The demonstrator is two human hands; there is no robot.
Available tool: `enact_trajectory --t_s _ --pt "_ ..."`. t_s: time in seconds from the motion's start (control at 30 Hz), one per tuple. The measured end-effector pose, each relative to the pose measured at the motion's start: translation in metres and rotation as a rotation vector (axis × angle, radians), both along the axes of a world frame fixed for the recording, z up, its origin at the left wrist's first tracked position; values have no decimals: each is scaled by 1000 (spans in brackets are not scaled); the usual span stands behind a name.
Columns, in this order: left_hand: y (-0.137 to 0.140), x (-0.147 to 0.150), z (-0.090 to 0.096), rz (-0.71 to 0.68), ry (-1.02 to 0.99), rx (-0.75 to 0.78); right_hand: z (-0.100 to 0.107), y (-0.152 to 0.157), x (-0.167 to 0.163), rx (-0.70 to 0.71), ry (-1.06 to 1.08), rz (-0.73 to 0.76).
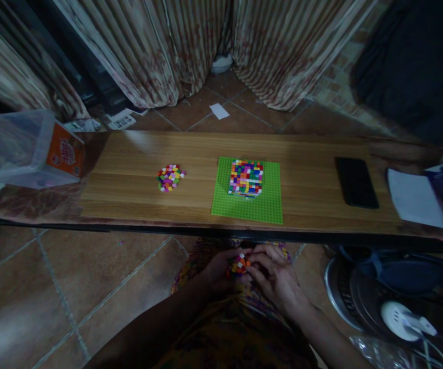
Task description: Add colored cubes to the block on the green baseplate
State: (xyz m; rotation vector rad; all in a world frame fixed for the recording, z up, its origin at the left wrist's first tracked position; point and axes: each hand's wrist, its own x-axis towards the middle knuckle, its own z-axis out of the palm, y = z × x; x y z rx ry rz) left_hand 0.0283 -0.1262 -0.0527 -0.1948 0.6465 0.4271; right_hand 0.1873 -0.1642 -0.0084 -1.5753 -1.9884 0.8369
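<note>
Below the table's front edge, my left hand (221, 269) is cupped around a handful of small toy bricks (240, 263) in red, orange and white. The fingers of my right hand (273, 271) pinch at the right side of that handful, on what looks like an orange brick. Above my hands, a green baseplate (271, 205) lies on the wooden table (309, 200). A block of many-coloured bricks (246, 178) is built up near its middle. To the left on the tabletop sits a loose pile of mixed bricks (169, 177).
A dark phone-like slab (357, 182) lies toward the table's right end, with white paper (417, 197) beyond it. On the left stands a clear plastic box (17, 148) with an orange label. A white power strip (400, 320) rests at lower right. Striped curtains (160, 51) hang behind.
</note>
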Motion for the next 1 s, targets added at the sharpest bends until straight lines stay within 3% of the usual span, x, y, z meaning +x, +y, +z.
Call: enact_trajectory --t_s 0.13,0.3,0.53,0.8,1.0 --pt "3 -1 2 -28 26 -18 7 0 3 -19 76 -74" --pt "4 -1 5 -32 55 -33 7 11 6 -134 264 -325" --pt "3 -1 12 -12 26 -7 16 56 14 -21 376 -523" --pt "3 -1 11 -61 102 38 14 99 24 32 493 -572" --pt "4 -1 14 -69 170 19 11 131 23 111 602 -522"
